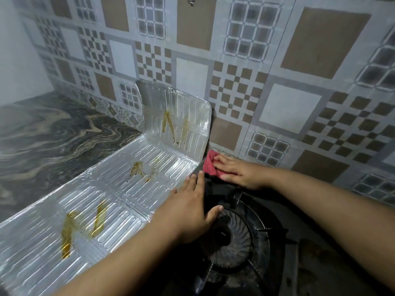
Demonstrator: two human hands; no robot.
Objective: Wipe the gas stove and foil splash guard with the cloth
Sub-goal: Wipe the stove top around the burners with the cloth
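A black gas stove (284, 221) fills the lower right, its round burner (233, 238) under a metal pan support. A silver foil splash guard (119, 189) lies along the stove's left side, its far panel standing upright; brown-yellow grease streaks mark several panels. My right hand (237, 173) presses flat on a red cloth (209, 164) at the stove's far left corner, next to the wall. My left hand (192, 208) rests flat, fingers together, on the guard's right edge and the stove rim, holding nothing.
A patterned tiled wall (277, 82) rises right behind the stove. A dark marbled countertop (49, 142) stretches left of the foil guard to a plain wall at the far left.
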